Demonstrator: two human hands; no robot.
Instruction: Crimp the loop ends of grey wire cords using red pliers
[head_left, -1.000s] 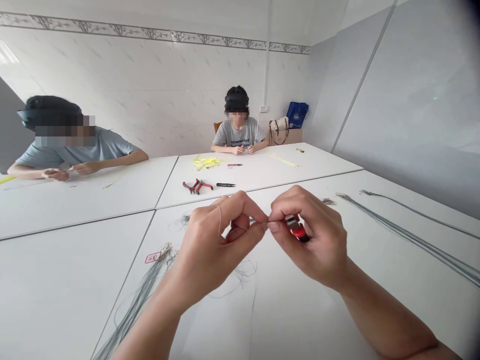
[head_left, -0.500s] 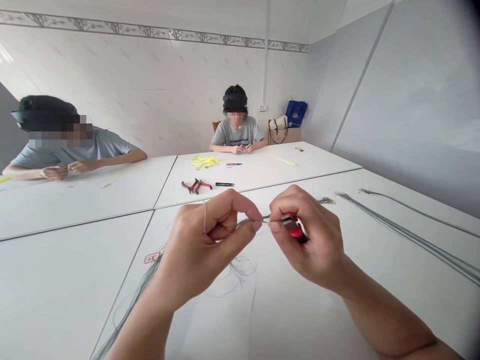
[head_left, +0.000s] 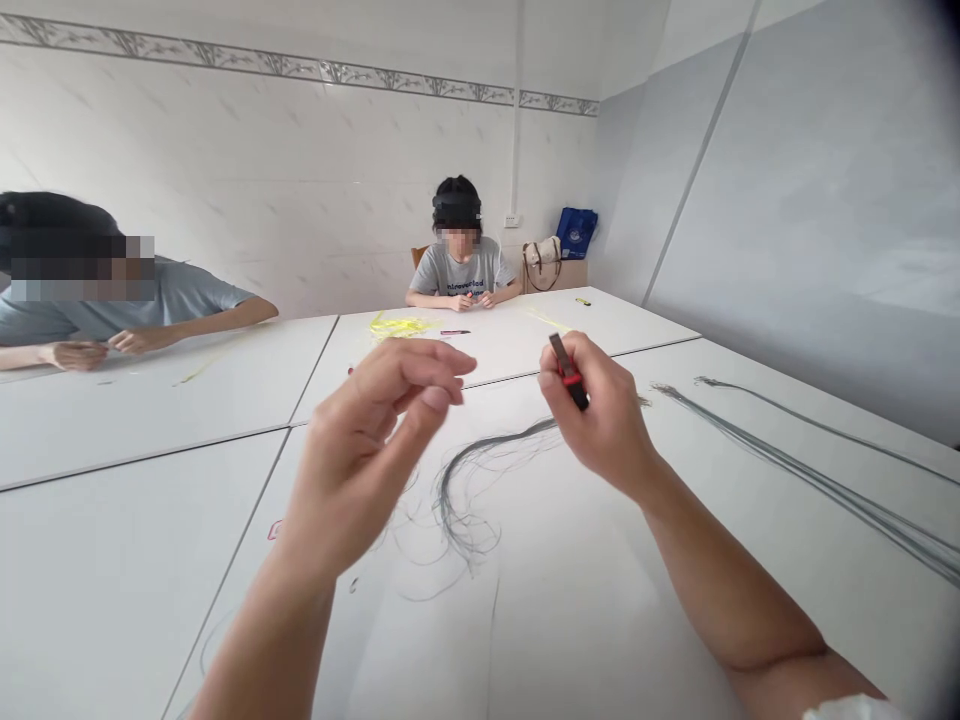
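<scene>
My left hand [head_left: 382, 440] is raised over the table with its fingers curled and the thumb against them. Whatever is between those fingertips is too fine or too hidden to make out. My right hand [head_left: 600, 410] is closed around small pliers [head_left: 575, 388] with red and black handles, their metal jaws pointing up. The two hands are well apart. Below and between them, a bundle of thin grey strands [head_left: 448, 485] curves across the table, its loose ends fanning toward me. Its far part passes behind my right hand.
More grey bundles [head_left: 780, 455] stretch along the right side of the white table [head_left: 600, 620]. A red-edged tag [head_left: 275, 529] is partly covered by my left wrist. Yellow strands [head_left: 397, 327] lie before a person [head_left: 461, 270] opposite; another person [head_left: 187, 290] works at the left.
My hands have parted from the fine strand between their fingertips. The left has moved left, the right up, and the pliers have turned upright. The view has shifted slightly right.
</scene>
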